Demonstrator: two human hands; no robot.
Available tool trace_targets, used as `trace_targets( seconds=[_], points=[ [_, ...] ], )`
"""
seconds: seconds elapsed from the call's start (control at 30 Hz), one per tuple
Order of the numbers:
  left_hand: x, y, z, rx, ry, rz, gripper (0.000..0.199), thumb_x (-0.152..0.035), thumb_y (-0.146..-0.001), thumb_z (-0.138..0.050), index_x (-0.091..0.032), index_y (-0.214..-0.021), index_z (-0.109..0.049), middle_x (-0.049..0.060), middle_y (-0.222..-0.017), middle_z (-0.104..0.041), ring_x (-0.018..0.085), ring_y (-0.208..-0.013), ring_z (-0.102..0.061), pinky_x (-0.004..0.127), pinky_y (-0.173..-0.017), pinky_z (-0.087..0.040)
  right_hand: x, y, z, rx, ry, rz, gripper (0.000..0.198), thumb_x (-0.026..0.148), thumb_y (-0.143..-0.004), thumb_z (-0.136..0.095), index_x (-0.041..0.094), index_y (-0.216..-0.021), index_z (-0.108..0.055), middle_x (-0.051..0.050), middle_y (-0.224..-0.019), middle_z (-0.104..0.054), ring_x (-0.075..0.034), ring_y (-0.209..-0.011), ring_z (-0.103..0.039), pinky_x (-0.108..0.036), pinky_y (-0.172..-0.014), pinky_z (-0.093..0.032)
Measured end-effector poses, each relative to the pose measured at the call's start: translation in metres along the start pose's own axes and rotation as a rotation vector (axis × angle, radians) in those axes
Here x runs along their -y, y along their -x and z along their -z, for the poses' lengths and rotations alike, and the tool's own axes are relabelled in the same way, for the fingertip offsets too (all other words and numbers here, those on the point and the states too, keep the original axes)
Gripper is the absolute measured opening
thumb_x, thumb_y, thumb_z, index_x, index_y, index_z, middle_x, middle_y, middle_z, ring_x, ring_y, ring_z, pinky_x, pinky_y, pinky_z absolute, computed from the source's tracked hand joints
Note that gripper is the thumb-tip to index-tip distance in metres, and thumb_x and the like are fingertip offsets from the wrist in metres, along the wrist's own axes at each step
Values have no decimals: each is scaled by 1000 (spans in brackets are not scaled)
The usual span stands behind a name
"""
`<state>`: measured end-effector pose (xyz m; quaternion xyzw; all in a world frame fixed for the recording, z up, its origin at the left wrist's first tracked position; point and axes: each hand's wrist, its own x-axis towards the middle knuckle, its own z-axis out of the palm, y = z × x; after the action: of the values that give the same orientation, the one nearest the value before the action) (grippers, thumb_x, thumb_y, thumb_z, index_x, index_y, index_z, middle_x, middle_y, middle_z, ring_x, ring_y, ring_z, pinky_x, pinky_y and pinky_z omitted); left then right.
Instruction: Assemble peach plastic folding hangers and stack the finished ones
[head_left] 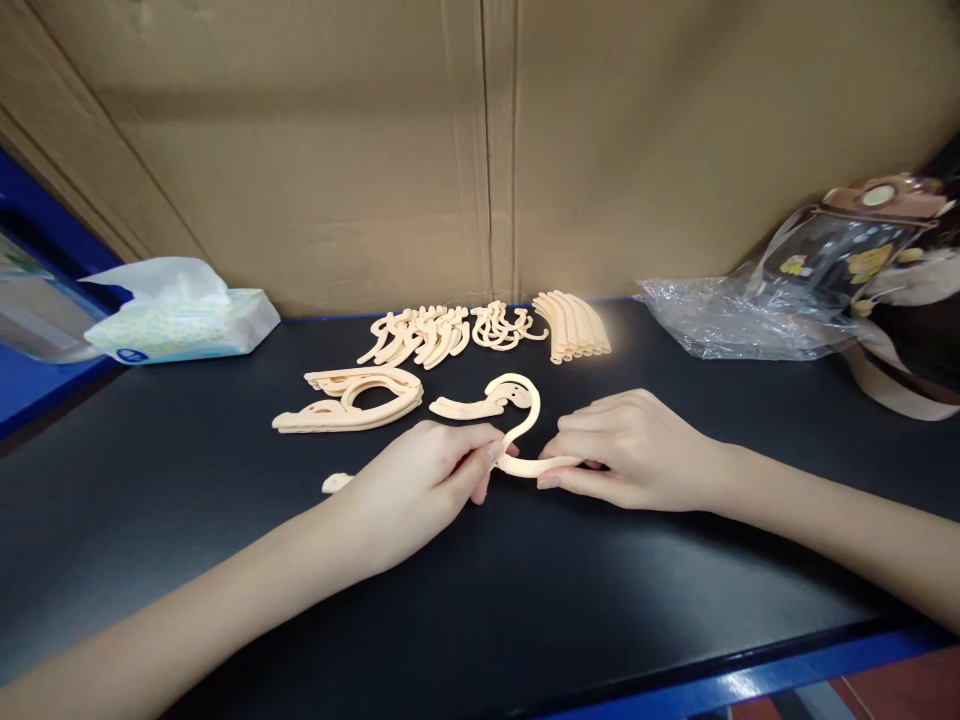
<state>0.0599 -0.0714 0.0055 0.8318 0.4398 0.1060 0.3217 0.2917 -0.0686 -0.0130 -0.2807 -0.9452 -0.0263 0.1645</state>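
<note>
A cream plastic clothes hanger (523,467) with a curved hook (532,405) is between my hands, low over the dark tabletop. My left hand (439,470) is closed, pinching it at the base of the hook. Fingers of my right hand (630,450) are closed around its right arm, hiding the end. A pale rounded tip (337,483) sticks out left of my left hand; the hand hides where it leads. Just behind the hook lies a loose curved hanger arm (465,408) with a round end with small holes. Stacked folded hangers (390,408) rest farther left.
Along the cardboard wall (337,150) lie several curved arm pieces (416,335), a cluster of hooks (496,327) and a row of tube-like curved pieces (571,327). A tissue pack (187,325) sits at left. Clear plastic wrapping (735,320) and a strapped bottle (840,250) occupy the right.
</note>
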Motion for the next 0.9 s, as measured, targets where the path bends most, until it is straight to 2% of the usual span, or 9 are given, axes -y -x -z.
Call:
trace_targets(
  seconds=[0.1,0.2,0.33,0.4,0.47,0.53,0.6,0.67,0.9],
  points=[
    [0,1,-2,-32,-129,-66,35,-36,-95,-36,-18,-70,-52,-5,-57,-50,9,-52,-45,22,-52,-30,-2,-1,1,-72,60,-11,42,48,-92,-49,17,-68,-63,1,-57,-56,-10,-51,-44,-26,-54,-27],
    [1,0,-5,-47,-208,-100,32,-44,-92,-43,-19,-73,-50,-6,-55,-47,9,-50,-42,22,-49,-26,-3,-3,4,-156,93,-69,44,58,-84,-54,16,-70,-60,1,-58,-54,-13,-55,-46,-28,-59,-32],
    [5,-1,-8,-86,-267,-140,35,-46,-91,-45,-19,-68,-43,-8,-49,-37,9,-45,-35,22,-46,-21,-5,-5,4,-232,112,-112,52,62,-75,-63,13,-92,-58,-7,-85,-63,-21,-82,-56,-35,-79,-38],
    [6,-1,-8,-110,-268,-142,37,-47,-91,-44,-19,-67,-41,-8,-48,-35,9,-44,-34,21,-46,-21,-6,-6,5,-266,141,-108,52,59,-77,-63,12,-99,-58,-12,-100,-63,-25,-96,-55,-37,-86,-38],
    [6,-1,-7,-140,-259,-136,39,-48,-91,-44,-19,-65,-40,-8,-48,-34,9,-44,-32,21,-46,-21,-5,-6,6,-322,193,-99,42,51,-82,-61,13,-99,-59,-15,-111,-60,-27,-104,-52,-38,-88,-38],
    [6,-1,-7,-172,-256,-141,39,-47,-91,-44,-19,-65,-40,-8,-48,-32,9,-44,-31,21,-47,-21,-3,-5,8,-360,222,-80,28,41,-87,-57,14,-95,-61,-13,-109,-62,-24,-100,-53,-36,-84,-39],
    [6,-2,-7,-197,-263,-149,38,-46,-91,-44,-19,-64,-40,-8,-49,-32,9,-44,-31,21,-47,-21,1,-5,10,-349,207,-49,20,34,-91,-53,16,-93,-62,-8,-93,-65,-20,-86,-55,-33,-75,-40],
    [5,-1,-8,-214,-274,-158,38,-45,-91,-45,-19,-63,-40,-7,-49,-33,9,-45,-31,22,-48,-21,5,-4,11,-309,185,-9,20,31,-92,-50,16,-93,-63,-5,-83,-65,-18,-76,-53,-31,-68,-38],
    [7,-1,-10,-238,-343,-214,36,-41,-90,-44,-20,-62,-40,-7,-47,-34,9,-41,-31,21,-46,-20,8,-5,5,-259,130,41,24,30,-92,-50,14,-99,-66,-7,-85,-66,-18,-77,-51,-31,-67,-38]
  ],
)
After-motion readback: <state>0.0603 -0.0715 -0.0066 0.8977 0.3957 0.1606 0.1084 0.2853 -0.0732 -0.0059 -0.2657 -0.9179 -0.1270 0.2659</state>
